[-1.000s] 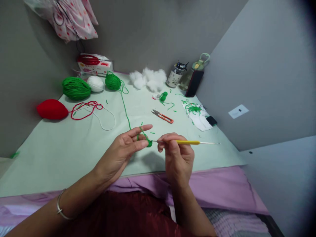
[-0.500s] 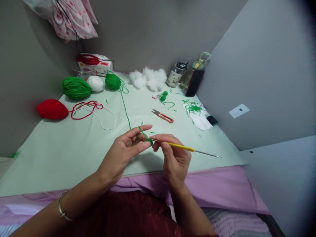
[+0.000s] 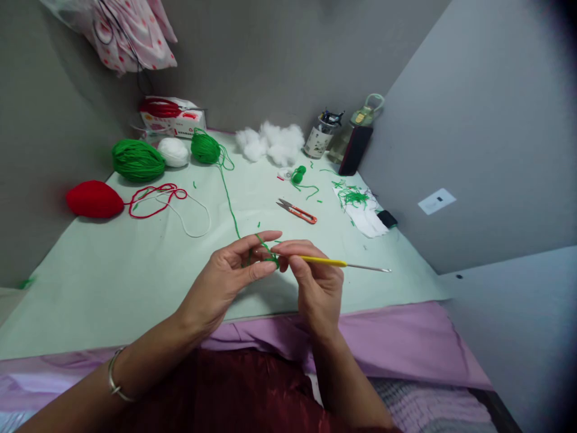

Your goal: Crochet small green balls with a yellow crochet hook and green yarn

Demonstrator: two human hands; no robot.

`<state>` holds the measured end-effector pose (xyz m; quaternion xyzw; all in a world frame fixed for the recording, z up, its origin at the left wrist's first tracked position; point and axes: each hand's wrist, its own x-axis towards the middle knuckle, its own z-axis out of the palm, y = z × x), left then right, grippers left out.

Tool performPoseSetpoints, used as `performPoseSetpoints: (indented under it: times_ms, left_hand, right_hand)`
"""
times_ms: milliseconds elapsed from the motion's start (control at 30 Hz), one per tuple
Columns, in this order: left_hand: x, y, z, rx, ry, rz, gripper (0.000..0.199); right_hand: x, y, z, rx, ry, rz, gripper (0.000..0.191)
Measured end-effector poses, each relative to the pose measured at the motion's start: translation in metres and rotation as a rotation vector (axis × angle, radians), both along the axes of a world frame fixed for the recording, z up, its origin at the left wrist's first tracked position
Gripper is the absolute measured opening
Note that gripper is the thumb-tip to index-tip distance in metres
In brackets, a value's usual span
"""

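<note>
My left hand (image 3: pixel 232 270) pinches a small green crochet piece (image 3: pixel 272 260) between thumb and fingers, with green yarn (image 3: pixel 230 207) looped over the raised index finger. That yarn runs back to a small green ball (image 3: pixel 205 147). In my right hand (image 3: pixel 318 282) is a crochet hook with a yellow handle (image 3: pixel 324 261); its inner tip is at the green piece and its other metal end points right. The fingertips of both hands nearly meet at the piece, partly hiding it.
Orange-handled snips (image 3: pixel 297 211) lie beyond my hands. Farther back are white stuffing (image 3: pixel 270 144), a pen cup (image 3: pixel 318 139), a phone (image 3: pixel 356 150) and a bottle. Red (image 3: pixel 94 199), white (image 3: pixel 173 152) and large green yarn (image 3: pixel 137 160) sit left; green scraps (image 3: pixel 353 197) lie right.
The hook and my right hand have shifted slightly left, with the inner tip reaching farther past the green piece. My left index finger has moved slightly right.
</note>
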<state>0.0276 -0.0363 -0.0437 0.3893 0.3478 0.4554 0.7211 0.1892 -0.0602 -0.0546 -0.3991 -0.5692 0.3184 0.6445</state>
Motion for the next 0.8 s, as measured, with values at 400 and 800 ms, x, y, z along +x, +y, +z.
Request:
performPoseSetpoints:
  times_ms: [400,800]
  left_hand:
    - [-0.004,-0.002,0.002,-0.015,0.041,0.026,0.029]
    - [-0.002,-0.009,0.003,0.203,0.263,0.159,0.036]
  right_hand:
    - [0.003,0.0,-0.004,-0.074,0.154,0.043,0.021]
    - [0.002,-0.011,-0.01,0.423,-0.649,-0.224,0.029]
